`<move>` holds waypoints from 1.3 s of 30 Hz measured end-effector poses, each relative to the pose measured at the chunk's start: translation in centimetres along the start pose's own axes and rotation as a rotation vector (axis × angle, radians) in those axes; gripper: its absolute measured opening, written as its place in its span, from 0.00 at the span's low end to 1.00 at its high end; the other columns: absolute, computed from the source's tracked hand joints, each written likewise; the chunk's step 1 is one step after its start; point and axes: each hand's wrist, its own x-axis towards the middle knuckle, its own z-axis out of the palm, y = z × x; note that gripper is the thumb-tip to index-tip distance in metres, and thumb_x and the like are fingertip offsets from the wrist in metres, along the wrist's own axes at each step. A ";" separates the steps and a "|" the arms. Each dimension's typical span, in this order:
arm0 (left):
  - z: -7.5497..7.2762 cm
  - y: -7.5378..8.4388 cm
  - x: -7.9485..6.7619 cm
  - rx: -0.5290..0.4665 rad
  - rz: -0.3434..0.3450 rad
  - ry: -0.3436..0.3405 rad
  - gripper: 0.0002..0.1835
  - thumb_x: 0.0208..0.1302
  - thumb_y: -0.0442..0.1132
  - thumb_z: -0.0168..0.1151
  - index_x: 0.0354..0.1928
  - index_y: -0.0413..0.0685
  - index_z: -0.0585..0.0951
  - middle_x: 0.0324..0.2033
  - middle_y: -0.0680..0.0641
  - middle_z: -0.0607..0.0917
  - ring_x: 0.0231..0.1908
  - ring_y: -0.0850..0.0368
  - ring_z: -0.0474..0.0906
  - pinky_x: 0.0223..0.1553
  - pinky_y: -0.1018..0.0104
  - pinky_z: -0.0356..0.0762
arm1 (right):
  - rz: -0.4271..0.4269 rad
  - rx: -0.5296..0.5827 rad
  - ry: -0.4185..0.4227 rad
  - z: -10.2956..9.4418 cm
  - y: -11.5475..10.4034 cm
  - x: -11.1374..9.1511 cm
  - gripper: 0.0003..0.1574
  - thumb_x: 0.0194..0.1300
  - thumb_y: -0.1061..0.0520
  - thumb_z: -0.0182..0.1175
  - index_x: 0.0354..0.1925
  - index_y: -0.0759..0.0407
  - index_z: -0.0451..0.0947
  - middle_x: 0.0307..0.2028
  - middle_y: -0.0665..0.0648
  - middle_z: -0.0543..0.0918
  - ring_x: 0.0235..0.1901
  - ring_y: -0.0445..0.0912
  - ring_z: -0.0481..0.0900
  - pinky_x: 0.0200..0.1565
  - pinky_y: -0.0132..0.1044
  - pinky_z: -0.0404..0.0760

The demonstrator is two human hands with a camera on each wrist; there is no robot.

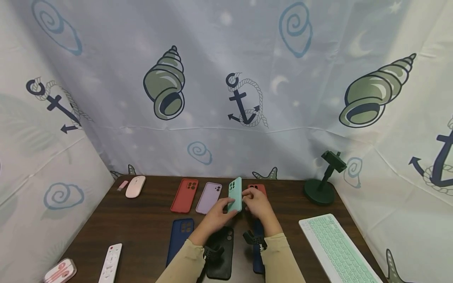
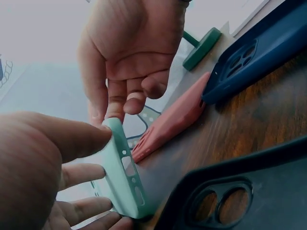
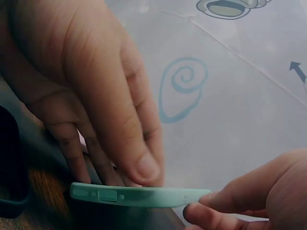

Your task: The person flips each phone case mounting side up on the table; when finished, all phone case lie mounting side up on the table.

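Note:
A mint-green phone case [image 1: 235, 194] is held up, tilted, above the middle of the dark table. My left hand [image 1: 214, 218] grips its lower left part, thumb on one side and fingers on the other. At its right edge my right hand [image 1: 260, 205] pinches with thumb and index finger; in the right wrist view these fingertips meet one end of the case [image 3: 158, 197]. Around the hands lie a red case [image 1: 184, 196], a lilac case [image 1: 209, 197], a partly covered red case [image 1: 261, 187], a black case [image 1: 220, 257] and two blue cases, one beneath the right forearm.
At the left are a white mouse [image 1: 135, 186], a small pink item [image 1: 122, 185], a white remote [image 1: 111, 262] and a boxed pair of pink earphones [image 1: 61, 271]. A dark green stand [image 1: 319, 192] and a mint-and-white keyboard [image 1: 336, 251] occupy the right. Printed fabric hangs behind the table.

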 end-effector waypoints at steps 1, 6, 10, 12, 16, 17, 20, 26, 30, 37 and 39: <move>0.0 0.1 0.0 -0.003 0.002 0.000 0.27 0.73 0.47 0.62 0.68 0.44 0.73 0.67 0.34 0.71 0.63 0.39 0.74 0.59 0.44 0.78 | -0.011 0.003 -0.005 0.0 -0.1 0.0 0.14 0.72 0.57 0.59 0.54 0.58 0.81 0.37 0.57 0.84 0.29 0.51 0.83 0.30 0.39 0.77; 0.1 0.7 -0.2 -0.030 0.008 -0.004 0.31 0.72 0.51 0.62 0.71 0.47 0.68 0.66 0.35 0.71 0.63 0.39 0.75 0.59 0.43 0.78 | -0.069 0.021 -0.042 -0.1 -0.8 -0.3 0.16 0.72 0.59 0.60 0.56 0.58 0.79 0.37 0.58 0.84 0.28 0.50 0.82 0.30 0.40 0.77; 0.1 1.0 -0.3 -0.012 0.030 0.008 0.39 0.71 0.55 0.62 0.77 0.52 0.60 0.73 0.38 0.65 0.70 0.36 0.67 0.63 0.40 0.73 | -0.085 0.025 -0.071 -0.1 -1.0 -0.5 0.18 0.72 0.59 0.60 0.58 0.59 0.78 0.36 0.57 0.84 0.29 0.51 0.82 0.29 0.40 0.76; 0.1 1.1 -0.4 0.008 0.045 0.020 0.42 0.70 0.56 0.62 0.79 0.53 0.56 0.75 0.39 0.62 0.72 0.36 0.64 0.64 0.38 0.71 | -0.091 0.015 -0.076 0.1 -1.0 -0.5 0.19 0.72 0.58 0.60 0.59 0.58 0.78 0.36 0.56 0.84 0.29 0.50 0.81 0.29 0.40 0.76; 0.1 1.2 -0.5 0.051 0.066 0.045 0.41 0.70 0.56 0.62 0.79 0.55 0.57 0.74 0.40 0.64 0.72 0.38 0.65 0.65 0.37 0.69 | -0.118 -0.014 -0.081 0.4 -1.1 -0.5 0.19 0.71 0.57 0.61 0.58 0.58 0.78 0.35 0.55 0.84 0.28 0.47 0.79 0.29 0.40 0.75; 0.1 1.2 -0.5 0.061 0.071 0.050 0.40 0.71 0.56 0.62 0.79 0.55 0.58 0.74 0.41 0.65 0.72 0.38 0.66 0.66 0.37 0.69 | -0.123 -0.019 -0.082 0.5 -1.2 -0.5 0.19 0.71 0.57 0.62 0.58 0.58 0.78 0.34 0.55 0.84 0.27 0.46 0.79 0.29 0.40 0.75; 0.0 1.1 -0.4 0.082 0.085 0.056 0.38 0.71 0.54 0.62 0.78 0.55 0.60 0.72 0.42 0.67 0.71 0.39 0.67 0.66 0.38 0.68 | -0.129 -0.025 -0.088 0.6 -1.4 -0.7 0.19 0.71 0.57 0.62 0.58 0.57 0.78 0.33 0.54 0.84 0.27 0.45 0.78 0.29 0.40 0.75; -0.2 1.0 -0.2 0.081 0.089 0.048 0.37 0.73 0.50 0.61 0.78 0.55 0.60 0.72 0.42 0.67 0.70 0.38 0.68 0.65 0.38 0.70 | -0.081 -0.035 -0.085 0.8 -1.4 -0.8 0.15 0.73 0.54 0.59 0.55 0.57 0.79 0.32 0.56 0.81 0.29 0.51 0.81 0.27 0.39 0.75; -0.2 1.0 -0.2 0.073 0.072 0.046 0.36 0.73 0.49 0.61 0.78 0.57 0.60 0.73 0.43 0.67 0.71 0.40 0.68 0.65 0.39 0.70 | -0.025 -0.078 -0.109 1.0 -1.2 -0.9 0.15 0.76 0.54 0.55 0.55 0.57 0.79 0.34 0.60 0.82 0.30 0.55 0.83 0.25 0.38 0.75; -0.3 1.4 -0.4 0.047 0.041 0.070 0.36 0.73 0.47 0.62 0.78 0.53 0.60 0.74 0.42 0.66 0.73 0.40 0.64 0.68 0.36 0.66 | -0.007 -0.150 -0.198 1.3 -0.6 -0.8 0.20 0.75 0.54 0.56 0.59 0.63 0.78 0.31 0.62 0.83 0.21 0.47 0.76 0.22 0.37 0.73; -0.5 1.5 -0.4 0.048 0.040 0.077 0.36 0.73 0.47 0.62 0.78 0.50 0.61 0.74 0.41 0.66 0.74 0.39 0.62 0.68 0.36 0.65 | -0.007 -0.165 -0.204 1.4 -0.5 -0.7 0.22 0.74 0.54 0.57 0.60 0.65 0.78 0.29 0.62 0.83 0.20 0.46 0.76 0.22 0.37 0.72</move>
